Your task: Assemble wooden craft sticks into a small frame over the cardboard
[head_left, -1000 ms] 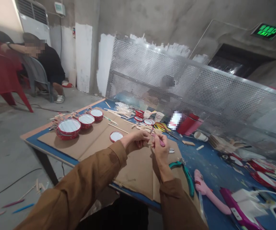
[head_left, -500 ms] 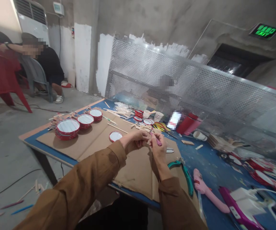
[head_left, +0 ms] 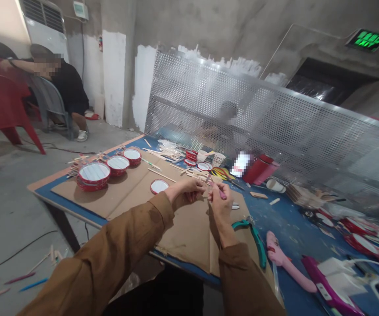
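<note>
1. Above the cardboard sheet, I watch the right hand grip a purple-handled tool.
2. It looks light, stiff; I'd hold the handle.
3. Nearby, the left hand curls; its grasp, I cannot tell.

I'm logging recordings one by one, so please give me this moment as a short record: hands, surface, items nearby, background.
Left hand: fingers curled, close to the right hand; whatever they hold is too small to tell
Right hand: gripping a purple-handled tool
Surface: brown cardboard on a blue table
Left on cardboard: row of red-rimmed discs
Near left wrist: one separate disc
Right side: teal-handled pliers, pink glue gun
Background: perforated metal panel
</note>
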### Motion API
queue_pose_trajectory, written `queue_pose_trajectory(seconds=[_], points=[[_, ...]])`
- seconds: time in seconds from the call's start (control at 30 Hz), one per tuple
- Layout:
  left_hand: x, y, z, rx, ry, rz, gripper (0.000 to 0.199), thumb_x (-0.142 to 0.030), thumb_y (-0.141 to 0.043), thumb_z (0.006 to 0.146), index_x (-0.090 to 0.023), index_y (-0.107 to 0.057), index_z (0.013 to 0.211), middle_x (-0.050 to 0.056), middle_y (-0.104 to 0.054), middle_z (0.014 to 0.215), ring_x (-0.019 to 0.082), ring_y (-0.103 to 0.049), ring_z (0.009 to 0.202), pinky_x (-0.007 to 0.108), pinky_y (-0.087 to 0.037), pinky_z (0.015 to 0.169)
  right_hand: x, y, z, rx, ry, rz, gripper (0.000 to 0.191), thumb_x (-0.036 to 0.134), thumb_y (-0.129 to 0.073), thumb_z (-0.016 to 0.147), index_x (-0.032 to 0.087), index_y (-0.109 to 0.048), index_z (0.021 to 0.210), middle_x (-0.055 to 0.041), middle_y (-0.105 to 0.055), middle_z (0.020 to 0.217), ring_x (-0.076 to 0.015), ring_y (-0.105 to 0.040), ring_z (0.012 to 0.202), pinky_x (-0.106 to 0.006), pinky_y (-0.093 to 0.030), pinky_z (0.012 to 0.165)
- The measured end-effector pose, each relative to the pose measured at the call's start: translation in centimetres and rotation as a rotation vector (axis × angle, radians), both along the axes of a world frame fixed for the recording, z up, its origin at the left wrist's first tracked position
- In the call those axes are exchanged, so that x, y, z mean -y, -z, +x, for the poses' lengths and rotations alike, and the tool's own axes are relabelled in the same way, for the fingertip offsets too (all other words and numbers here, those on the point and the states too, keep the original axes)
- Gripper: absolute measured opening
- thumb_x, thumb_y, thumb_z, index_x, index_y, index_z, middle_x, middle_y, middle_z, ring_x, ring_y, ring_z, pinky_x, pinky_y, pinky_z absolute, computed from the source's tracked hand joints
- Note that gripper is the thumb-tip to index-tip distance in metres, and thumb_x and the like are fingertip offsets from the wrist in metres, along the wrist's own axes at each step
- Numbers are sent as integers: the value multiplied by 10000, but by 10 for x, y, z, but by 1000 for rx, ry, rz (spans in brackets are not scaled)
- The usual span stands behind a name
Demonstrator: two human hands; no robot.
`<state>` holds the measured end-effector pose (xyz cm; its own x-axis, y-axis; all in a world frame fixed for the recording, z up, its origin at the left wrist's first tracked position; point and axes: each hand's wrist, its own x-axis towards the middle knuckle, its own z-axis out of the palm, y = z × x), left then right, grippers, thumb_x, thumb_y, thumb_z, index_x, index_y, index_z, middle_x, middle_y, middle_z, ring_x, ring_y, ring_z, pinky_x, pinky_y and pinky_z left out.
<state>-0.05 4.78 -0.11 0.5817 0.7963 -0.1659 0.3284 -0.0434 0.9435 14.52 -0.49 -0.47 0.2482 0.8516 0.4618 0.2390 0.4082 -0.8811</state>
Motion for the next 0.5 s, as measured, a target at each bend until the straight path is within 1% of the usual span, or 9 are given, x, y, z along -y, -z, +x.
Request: queue_pose_trajectory(seconds=[0.13,0.2,0.37,0.5], points=[[0,-1,0,-9,16,-3,259,-318,-541,997,-165,-508,790,-25,-550,552,93,-545,408,185,-448,463,2,-4,-3,-1,-63,16,337,548,-668,822,225,-570,815,69,-567,566,-109,-535,442,-227,-457,459],[-1,-1,0,-9,16,-3,248,-305,-536,997,-163,-513,795,-23,-548,551,97,-546,409,189,-453,465,3,-5,-5,16,-72,19,324,536,-664,823,227,-569,800,69,-560,552,-111,-533,446,-228,-453,463],[-3,2,1,-8,3,-17,230,-317,-559,980,-161,-521,815,-26,-537,538,97,-536,406,187,-448,455,2,-2,-2,9,-4,1,320,532,-667,814,222,-589,829,61,-583,591,-110,-522,450,-226,-436,437],[-3,3,1,4,12,-6,218,-295,-542,980,-163,-512,809,-30,-546,546,91,-537,399,181,-441,443,1,-1,0,-45,-8,-5,344,548,-682,798,224,-576,847,72,-581,595,-106,-525,444,-223,-446,438]])
